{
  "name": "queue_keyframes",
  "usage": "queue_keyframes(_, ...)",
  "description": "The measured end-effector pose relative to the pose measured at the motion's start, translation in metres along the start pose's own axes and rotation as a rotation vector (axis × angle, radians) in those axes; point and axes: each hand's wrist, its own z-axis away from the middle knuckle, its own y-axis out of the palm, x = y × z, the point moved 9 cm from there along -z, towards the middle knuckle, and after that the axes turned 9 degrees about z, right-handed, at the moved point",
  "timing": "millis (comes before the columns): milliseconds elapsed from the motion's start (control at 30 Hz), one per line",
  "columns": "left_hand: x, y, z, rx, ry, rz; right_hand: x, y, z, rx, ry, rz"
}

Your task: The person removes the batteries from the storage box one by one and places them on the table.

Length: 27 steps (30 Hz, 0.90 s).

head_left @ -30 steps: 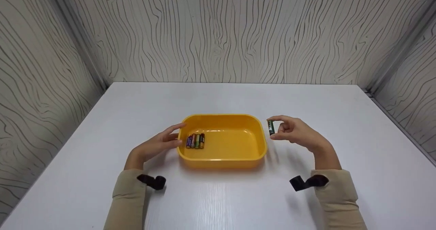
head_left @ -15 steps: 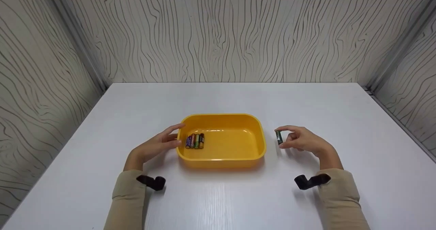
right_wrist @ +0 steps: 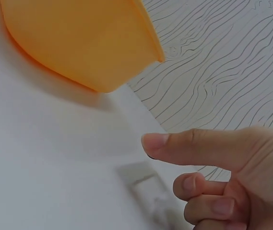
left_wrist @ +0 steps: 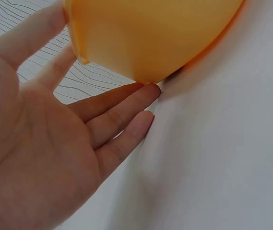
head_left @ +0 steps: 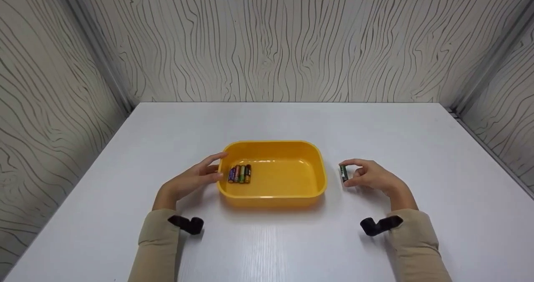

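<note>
Held battery (head_left: pixel 343 173): small cylinder, dark green with pale lettering too small to read. Its place – just right of the yellow bin (head_left: pixel 283 180), outside the rim, the far end leaning slightly toward the bin. Whether it touches the white surface (head_left: pixel 267 244), cannot tell. Right hand (head_left: pixel 370 176) nearly closed, pinching it end to end between index finger and thumb, other fingers curled in. From the right wrist the thumb hides most of the battery.

Left hand (head_left: pixel 192 180) spread wide at the bin's left end, thumb and index finger at the rim, the rest straight along the outside; no battery in its grasp.

Bin: rounded corners, glossy floor. Inside, against its left end, a row of batteries side by side: purple (head_left: pixel 231 175), red (head_left: pixel 237 174), green (head_left: pixel 242 174), black-and-orange (head_left: pixel 248 174). The bin's right wall stands between this row and the held one. Beyond the bin, a wood-grain panel (head_left: pixel 267 44).

Count: batteries, five – four inside the bin, one outside. Bins, one. Hands, two. Black wrist mounts (head_left: pixel 379 225), two, nearer the person than the bin.
</note>
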Motion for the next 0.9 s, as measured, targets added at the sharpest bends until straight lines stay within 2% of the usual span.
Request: queue_keyframes(900, -0.0004, 0.0005, 0.0005, 0.001, 0.001, 0.014, -0.0052, 0.0037, -0.004, -0.029, 0.044, 0.056)
